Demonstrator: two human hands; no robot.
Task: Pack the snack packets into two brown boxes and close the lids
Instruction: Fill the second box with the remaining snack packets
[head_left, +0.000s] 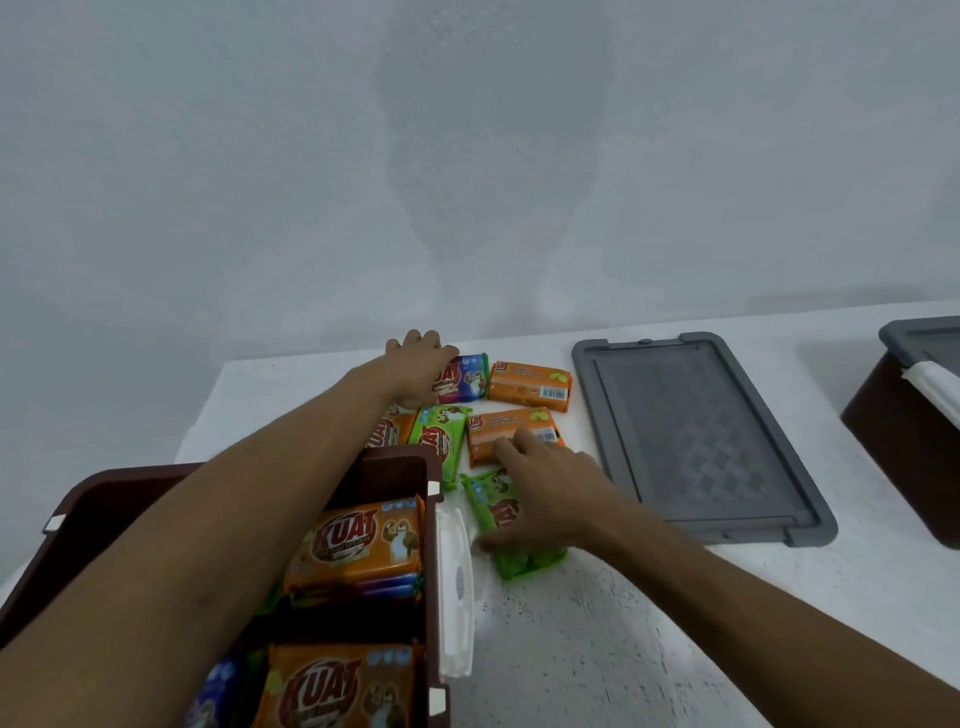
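An open brown box (400, 470) stands at the lower left with several snack packets stacked inside, an orange one (358, 545) on top. Loose packets lie on the white table beyond it. My left hand (415, 364) reaches over the box and grips a purple packet (465, 384) at the far side. My right hand (540, 483) lies over a green packet (514, 551), its fingertips touching an orange packet (511, 434). Another orange packet (530, 384) and a green one (439, 434) lie between the hands.
A grey lid (696, 436) lies flat on the table to the right of the packets. A second brown box (914, 431) with a grey lid on it stands at the right edge. A white latch (454, 587) hangs open on the near box's side. A wall rises behind.
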